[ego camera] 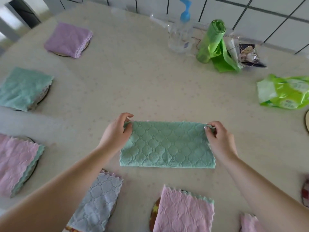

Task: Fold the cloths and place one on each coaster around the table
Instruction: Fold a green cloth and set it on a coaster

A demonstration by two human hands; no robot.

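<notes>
A green quilted cloth (167, 146) lies folded in half as a wide rectangle in the middle of the table. My left hand (115, 131) pinches its far left corner and my right hand (219, 138) pinches its far right corner. Folded cloths rest on coasters around the edge: a purple one (68, 39), a teal one (23, 88), a pink-over-green one (15, 163), a grey-blue one (98, 203) and a pink one (184, 213). A bare coaster (307, 123) peeks in at the right edge.
At the back stand a clear pump bottle (181, 34), a roll of green bags (214, 42) and a dark wrapper (249, 54). A green tissue pack (284, 91) lies at the right. Another pink cloth (249, 223) and a red patterned item (305, 191) sit at the near right.
</notes>
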